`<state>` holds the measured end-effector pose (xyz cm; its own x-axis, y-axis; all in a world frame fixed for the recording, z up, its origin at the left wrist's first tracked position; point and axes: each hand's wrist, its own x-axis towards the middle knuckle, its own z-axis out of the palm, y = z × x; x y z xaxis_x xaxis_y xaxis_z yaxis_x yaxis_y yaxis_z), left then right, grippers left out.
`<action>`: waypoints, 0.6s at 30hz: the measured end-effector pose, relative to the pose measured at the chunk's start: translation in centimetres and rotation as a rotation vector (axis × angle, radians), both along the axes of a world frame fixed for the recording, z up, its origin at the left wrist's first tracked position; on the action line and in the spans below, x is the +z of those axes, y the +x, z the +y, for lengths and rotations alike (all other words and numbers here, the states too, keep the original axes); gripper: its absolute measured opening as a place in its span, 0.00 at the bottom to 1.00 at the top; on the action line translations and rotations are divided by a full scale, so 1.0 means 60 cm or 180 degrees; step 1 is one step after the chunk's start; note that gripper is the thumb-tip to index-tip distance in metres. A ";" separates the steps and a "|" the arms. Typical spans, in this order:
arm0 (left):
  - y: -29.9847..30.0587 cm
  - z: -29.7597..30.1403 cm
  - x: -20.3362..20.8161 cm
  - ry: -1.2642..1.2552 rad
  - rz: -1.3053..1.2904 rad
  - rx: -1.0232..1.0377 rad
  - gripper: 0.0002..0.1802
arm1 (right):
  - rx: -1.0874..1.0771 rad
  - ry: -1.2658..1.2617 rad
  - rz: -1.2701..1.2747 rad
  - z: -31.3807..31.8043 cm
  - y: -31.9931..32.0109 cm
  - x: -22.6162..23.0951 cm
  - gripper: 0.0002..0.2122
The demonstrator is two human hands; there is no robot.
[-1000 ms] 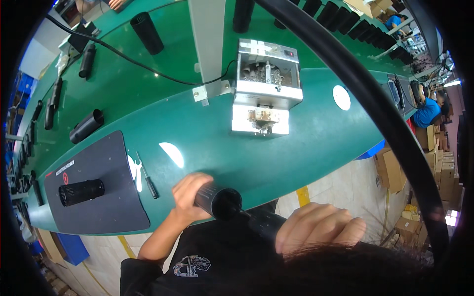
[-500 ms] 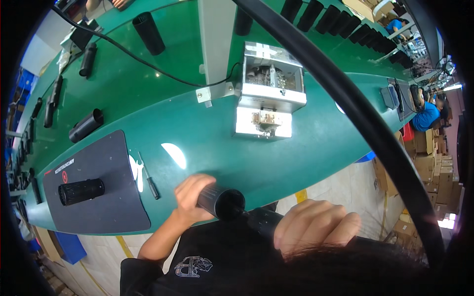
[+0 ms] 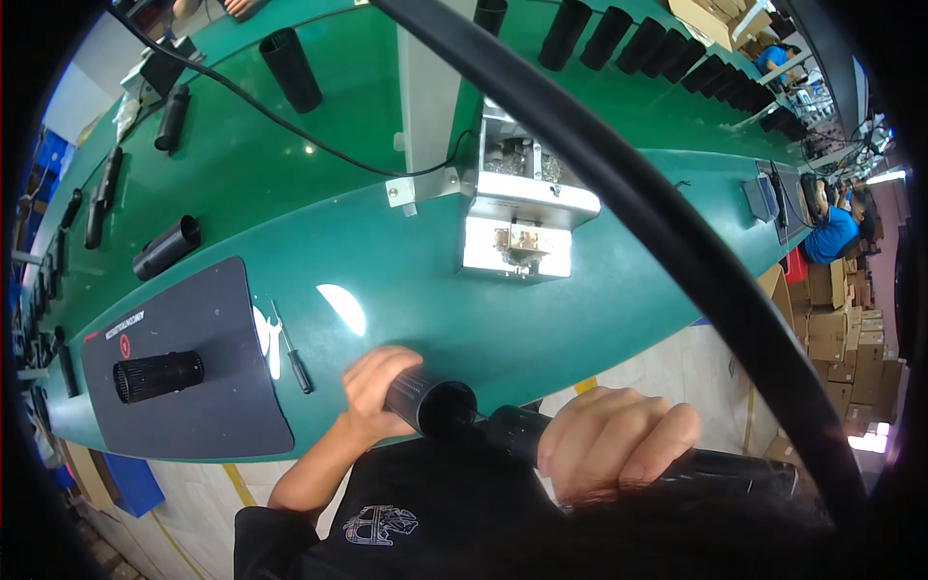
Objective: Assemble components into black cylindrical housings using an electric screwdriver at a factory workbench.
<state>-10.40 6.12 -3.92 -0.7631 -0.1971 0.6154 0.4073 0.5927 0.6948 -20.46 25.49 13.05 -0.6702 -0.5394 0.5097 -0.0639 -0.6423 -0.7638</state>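
Observation:
My left hand (image 3: 375,389) is wrapped round a black perforated tube (image 3: 418,394), its open end turned toward my right hand. My right hand (image 3: 614,440) grips a black electric screwdriver (image 3: 517,431) with a rounded nose. The thin bit spans the small gap to the tube's mouth; its tip is hidden inside. Both are held in front of my chest, off the near table edge. To the left, a slim black-handled screwdriver (image 3: 301,372) lies on the table beside a dark mat (image 3: 215,406). Another black perforated tube (image 3: 159,375) lies on that mat.
A metal screw feeder box (image 3: 532,198) stands on the green table (image 3: 416,280), with a cable running left. A thick black bar (image 3: 667,222) crosses the view diagonally. Black tubes (image 3: 607,39) stand in a row at the back right. Another person (image 3: 836,232) sits far right.
The electric screwdriver has shifted slightly, and its rear end now shows beyond my right hand. My left hand and the tube have barely moved. The black bar has swung left in view.

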 end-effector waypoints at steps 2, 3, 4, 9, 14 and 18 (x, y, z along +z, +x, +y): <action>-0.006 0.005 -0.006 0.0060 0.0147 0.0144 0.24 | -0.0023 -0.0045 -0.0100 0.004 0.004 -0.003 0.16; -0.001 0.003 0.010 0.0130 -0.0151 0.0031 0.24 | -0.0001 -0.0066 -0.0176 0.011 0.003 -0.005 0.15; -0.005 0.004 0.011 0.0081 -0.0046 0.0058 0.24 | -0.0081 -0.0017 -0.0233 0.015 0.007 -0.003 0.15; -0.004 -0.005 -0.001 -0.0143 -0.0209 -0.0107 0.27 | -0.0211 -0.0017 -0.0264 0.035 0.013 0.022 0.14; 0.009 -0.054 -0.004 -0.0256 -0.0170 0.0784 0.30 | -0.0934 -0.0787 0.0358 0.078 -0.042 0.072 0.11; 0.019 -0.046 0.029 0.0189 -0.0248 0.1093 0.31 | -0.1691 -0.0058 0.0968 0.040 -0.115 0.045 0.11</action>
<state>-9.27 3.38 -2.18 -0.6903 -0.4839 0.5379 0.1358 0.6435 0.7533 -27.35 27.91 15.77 -0.6681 -0.1608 0.7265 -0.5926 -0.4755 -0.6502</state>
